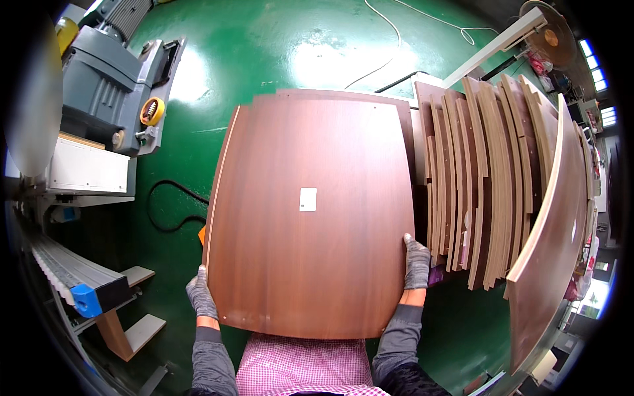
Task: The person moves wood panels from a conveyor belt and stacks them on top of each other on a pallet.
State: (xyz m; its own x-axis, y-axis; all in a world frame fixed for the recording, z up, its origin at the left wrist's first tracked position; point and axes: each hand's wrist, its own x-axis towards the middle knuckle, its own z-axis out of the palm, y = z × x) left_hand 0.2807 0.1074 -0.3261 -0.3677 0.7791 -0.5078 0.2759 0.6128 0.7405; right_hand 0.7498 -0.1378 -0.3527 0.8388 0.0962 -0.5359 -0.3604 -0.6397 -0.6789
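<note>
A large reddish-brown wooden panel (pixel 343 264) lies flat in front of my body, with a small white label (pixel 308 199) near its middle. My left hand (pixel 203 297), in a grey fingerless glove, grips the panel's left edge near the close corner. On the opposite edge my right hand (pixel 416 263), gloved the same way, holds on with its thumb on top. The other fingers of both hands are hidden under or behind the panel. Another brown panel (pixel 404 129) shows behind the far and right edges.
Many wooden panels stand on edge in a row (pixel 489 178) to the right, beside a larger leaning board (pixel 545 244). A grey machine (pixel 105 79) and a metal rail with a blue end (pixel 86 300) stand left. A black cable (pixel 173 183) and a white cord (pixel 398 36) lie on the green floor (pixel 238 53).
</note>
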